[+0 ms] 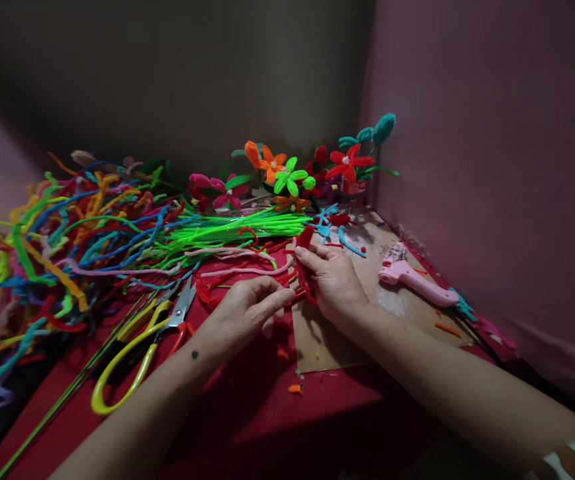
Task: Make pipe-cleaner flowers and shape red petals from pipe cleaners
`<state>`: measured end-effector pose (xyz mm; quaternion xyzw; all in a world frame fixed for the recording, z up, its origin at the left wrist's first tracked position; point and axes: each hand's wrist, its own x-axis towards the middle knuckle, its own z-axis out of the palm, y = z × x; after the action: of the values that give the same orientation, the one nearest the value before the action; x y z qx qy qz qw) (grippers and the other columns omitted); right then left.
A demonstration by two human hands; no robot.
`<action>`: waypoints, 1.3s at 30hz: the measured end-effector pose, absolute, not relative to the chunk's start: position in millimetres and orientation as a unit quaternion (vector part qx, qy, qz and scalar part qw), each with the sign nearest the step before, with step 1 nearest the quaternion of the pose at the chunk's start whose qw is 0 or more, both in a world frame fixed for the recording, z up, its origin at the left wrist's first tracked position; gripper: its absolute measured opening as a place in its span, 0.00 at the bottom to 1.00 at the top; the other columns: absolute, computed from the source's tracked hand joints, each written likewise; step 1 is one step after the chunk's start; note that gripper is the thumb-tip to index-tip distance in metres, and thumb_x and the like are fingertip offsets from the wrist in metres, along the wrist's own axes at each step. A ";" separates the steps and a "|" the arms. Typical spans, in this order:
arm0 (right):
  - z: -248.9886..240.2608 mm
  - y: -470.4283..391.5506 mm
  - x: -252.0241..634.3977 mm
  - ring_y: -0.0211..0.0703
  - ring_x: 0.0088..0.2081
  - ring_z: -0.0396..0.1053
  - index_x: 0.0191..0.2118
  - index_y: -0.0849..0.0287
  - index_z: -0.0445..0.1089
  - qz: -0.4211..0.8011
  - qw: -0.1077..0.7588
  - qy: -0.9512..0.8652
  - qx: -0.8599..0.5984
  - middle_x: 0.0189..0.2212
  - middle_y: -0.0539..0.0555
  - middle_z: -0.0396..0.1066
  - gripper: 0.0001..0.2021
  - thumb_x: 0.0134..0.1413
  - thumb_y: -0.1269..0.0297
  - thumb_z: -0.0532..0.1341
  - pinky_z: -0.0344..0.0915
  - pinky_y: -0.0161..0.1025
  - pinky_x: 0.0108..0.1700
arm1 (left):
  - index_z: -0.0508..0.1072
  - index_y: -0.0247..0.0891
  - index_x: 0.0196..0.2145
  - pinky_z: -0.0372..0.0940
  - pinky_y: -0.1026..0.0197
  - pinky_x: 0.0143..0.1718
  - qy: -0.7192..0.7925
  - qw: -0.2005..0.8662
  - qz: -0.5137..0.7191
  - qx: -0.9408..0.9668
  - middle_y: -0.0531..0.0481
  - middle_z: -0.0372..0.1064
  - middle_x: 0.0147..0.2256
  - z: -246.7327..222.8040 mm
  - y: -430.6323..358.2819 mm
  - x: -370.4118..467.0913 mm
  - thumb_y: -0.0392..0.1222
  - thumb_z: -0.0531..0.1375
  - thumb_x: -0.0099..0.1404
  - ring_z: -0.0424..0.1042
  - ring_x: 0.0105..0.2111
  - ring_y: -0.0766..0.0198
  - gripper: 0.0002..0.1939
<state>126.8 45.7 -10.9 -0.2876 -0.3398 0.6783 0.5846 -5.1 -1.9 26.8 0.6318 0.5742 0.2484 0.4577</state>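
A red fuzzy pipe-cleaner piece [305,237] rises from the fingers of my right hand [335,280], which are closed on it over the left part of a cardboard sheet. Red strands hang below those fingers. My left hand [250,307] is just to the left, thumb and index finger pinched together on the end of a red strand that runs toward my right hand. Pink and red pipe cleaners [247,270] lie behind my left hand on the red tabletop.
Yellow-handled scissors [142,353] lie left of my hands, near a large tangle of coloured pipe cleaners [62,233]. Behind are green stems [237,225] and finished flowers [290,177]. A pink glue gun [412,277] rests on the cardboard [327,353], right.
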 end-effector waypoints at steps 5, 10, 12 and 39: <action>-13.7 42.4 120.8 0.31 0.20 0.60 0.28 0.61 0.68 0.684 0.595 -0.306 -0.289 0.20 0.46 0.65 0.08 0.40 0.65 0.65 0.57 0.32 0.23 | 0.66 0.34 0.23 0.54 0.69 0.17 0.558 0.490 0.250 0.621 0.54 0.64 0.19 9.7 -2.5 7.4 0.52 0.55 0.58 0.61 0.15 0.72 0.17; -14.8 41.2 119.3 0.30 0.18 0.56 0.29 0.60 0.68 0.689 0.596 -0.296 -0.288 0.18 0.44 0.61 0.08 0.40 0.64 0.65 0.55 0.32 0.22 | 0.63 0.36 0.21 0.50 0.69 0.14 0.562 0.511 0.248 0.601 0.58 0.58 0.14 5.9 -4.2 15.3 0.46 0.53 0.59 0.55 0.12 0.73 0.13; -14.8 41.3 120.7 0.30 0.18 0.56 0.28 0.60 0.68 0.687 0.594 -0.302 -0.289 0.19 0.44 0.62 0.07 0.40 0.65 0.65 0.55 0.32 0.23 | 0.62 0.36 0.21 0.49 0.69 0.14 0.556 0.502 0.248 0.614 0.59 0.56 0.14 6.6 -5.2 15.5 0.43 0.52 0.59 0.53 0.13 0.74 0.12; -0.9 30.9 127.8 0.31 0.18 0.54 0.18 0.61 0.62 0.708 0.493 -0.402 -0.306 0.15 0.46 0.60 0.09 0.41 0.65 0.60 0.49 0.32 0.21 | 0.70 0.36 0.28 0.55 0.68 0.20 0.550 0.413 0.432 0.583 0.58 0.60 0.18 26.0 2.2 -12.4 0.42 0.60 0.56 0.58 0.17 0.72 0.07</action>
<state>127.8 30.9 -0.9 -0.3058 -0.4023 0.7080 0.4933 -12.4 2.2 26.0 0.5834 0.5504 0.4319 0.4126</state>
